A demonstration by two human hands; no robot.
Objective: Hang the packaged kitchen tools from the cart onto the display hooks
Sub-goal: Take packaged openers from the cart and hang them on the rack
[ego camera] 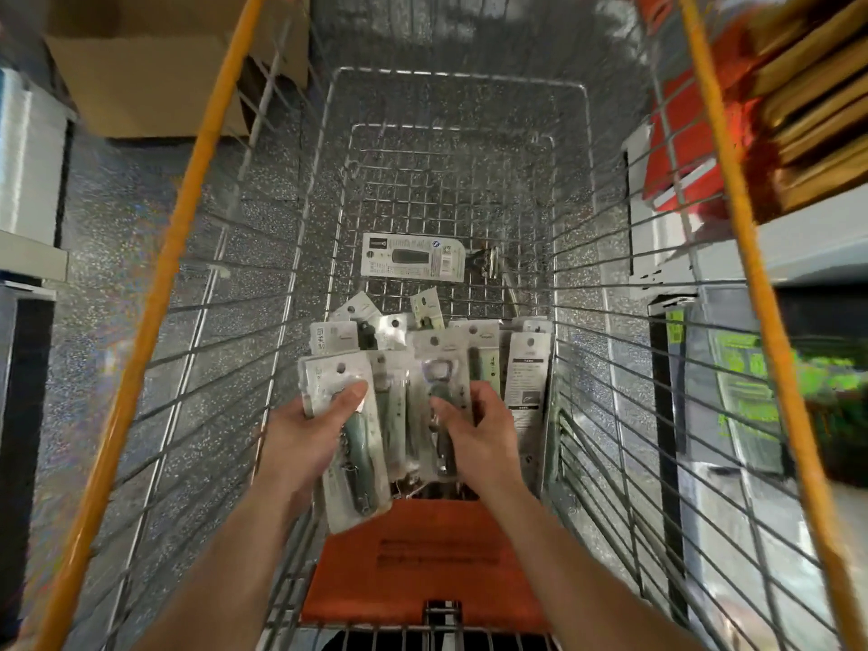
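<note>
Two bare hands reach into a wire cart holding a pile of packaged kitchen tools.
The left hand grips a green-handled pack, thumb on top and fingers hidden beneath. The right hand curls round a bottle-opener pack. The print on the packs is too blurred to read.

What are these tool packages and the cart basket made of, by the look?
Tool packages: clear glossy plastic over white printed card, probably; glare patches and punched hang holes show. Cart basket: bare grey metal wire, crossed in a grid, slightly shiny.
</note>
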